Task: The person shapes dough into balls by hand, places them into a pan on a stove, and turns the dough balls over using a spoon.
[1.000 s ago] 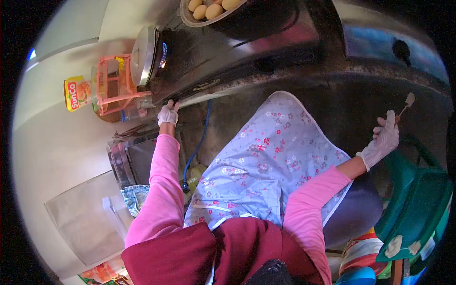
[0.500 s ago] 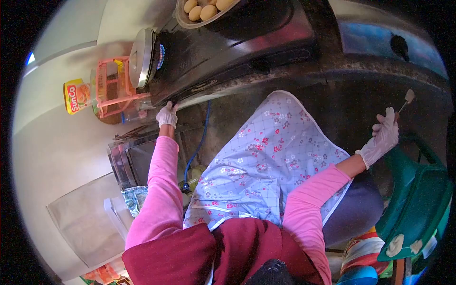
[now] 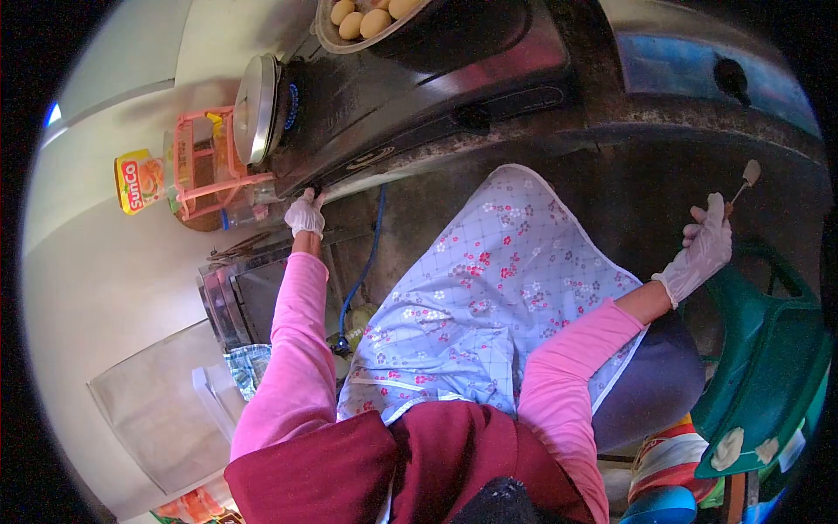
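My left hand (image 3: 305, 215), in a white glove, is closed on the knob at the left front of the black gas stove (image 3: 393, 96). Above it, a lidded pan (image 3: 255, 109) sits on the left burner, where a small blue flame (image 3: 291, 106) shows at its edge. My right hand (image 3: 705, 237), also gloved, is out to the right, its fingers closed round the handle of a small utensil (image 3: 751, 173) with a pale coated tip. The handle is mostly hidden by the fingers.
A bowl of eggs (image 3: 371, 22) stands on the stove's far side. A pink rack (image 3: 205, 188) and a SunCo pack (image 3: 138, 182) are at the left. A green plastic chair (image 3: 768, 349) is at the right. A blue hose (image 3: 371, 262) hangs below the stove.
The burner flame looks smaller and dimmer. Both hands keep nearly the same places, and the view has shifted slightly.
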A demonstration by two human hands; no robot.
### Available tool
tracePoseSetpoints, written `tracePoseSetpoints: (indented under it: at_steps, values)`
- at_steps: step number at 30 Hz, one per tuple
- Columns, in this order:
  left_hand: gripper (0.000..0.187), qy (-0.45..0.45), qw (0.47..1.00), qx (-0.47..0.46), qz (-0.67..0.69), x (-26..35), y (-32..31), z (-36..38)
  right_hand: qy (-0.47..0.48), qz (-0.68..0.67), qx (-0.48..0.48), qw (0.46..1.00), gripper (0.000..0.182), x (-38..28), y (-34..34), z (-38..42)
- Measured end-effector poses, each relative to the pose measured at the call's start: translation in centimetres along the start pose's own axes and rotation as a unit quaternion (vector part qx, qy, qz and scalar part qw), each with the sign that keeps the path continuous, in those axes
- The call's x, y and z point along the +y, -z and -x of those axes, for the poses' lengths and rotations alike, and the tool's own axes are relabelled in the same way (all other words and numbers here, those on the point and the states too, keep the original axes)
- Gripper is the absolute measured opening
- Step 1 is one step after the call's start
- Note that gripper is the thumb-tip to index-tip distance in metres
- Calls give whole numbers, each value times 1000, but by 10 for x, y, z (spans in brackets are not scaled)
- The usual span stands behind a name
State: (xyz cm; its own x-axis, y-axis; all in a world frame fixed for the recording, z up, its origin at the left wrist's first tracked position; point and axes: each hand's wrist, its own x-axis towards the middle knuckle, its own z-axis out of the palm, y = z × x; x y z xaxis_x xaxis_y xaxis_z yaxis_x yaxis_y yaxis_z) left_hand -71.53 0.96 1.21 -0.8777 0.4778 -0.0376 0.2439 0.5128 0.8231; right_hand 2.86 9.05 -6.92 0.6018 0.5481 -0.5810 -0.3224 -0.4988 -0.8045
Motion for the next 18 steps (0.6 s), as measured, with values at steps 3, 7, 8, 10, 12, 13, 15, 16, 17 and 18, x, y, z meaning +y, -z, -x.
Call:
tracePoseSetpoints:
  at_steps: [3, 7, 8, 10, 12, 13, 15, 16, 17, 18]
  values:
    - [16, -136, 941, -72, -303, -21, 14, -17, 20, -28, 39, 999, 46, 0, -5, 3]
    - [25, -149, 765, -111, -617, 48, -7, 45, 18, -23, 39, 999, 46, 0, -5, 3]
    - [28, -135, 698, -110, -695, 55, -10, 51, 18, -23, 36, 999, 47, 1, -5, 2]
    - [29, -77, 836, -96, -534, 47, -9, 44, 19, -20, 38, 999, 46, 0, -4, 3]
    - [30, -74, 897, -84, -427, 14, 2, 16, 26, -21, 44, 998, 46, -1, -6, 6]
    - [30, -102, 903, -81, -410, -16, 13, -12, 33, -25, 49, 998, 46, -2, -7, 9]
    - [31, -71, 962, -52, -259, -22, 12, -16, 36, -25, 52, 998, 46, -2, -7, 9]
    - [31, -11, 992, -25, -119, -5, -1, 2, 32, -21, 51, 998, 45, -1, -6, 7]
    - [32, 50, 998, 3, 23, 6, -7, 13, 28, -18, 50, 998, 45, 0, -4, 5]
    - [32, 31, 998, -14, -43, 7, -5, 15, 23, -15, 48, 998, 45, 0, -4, 3]
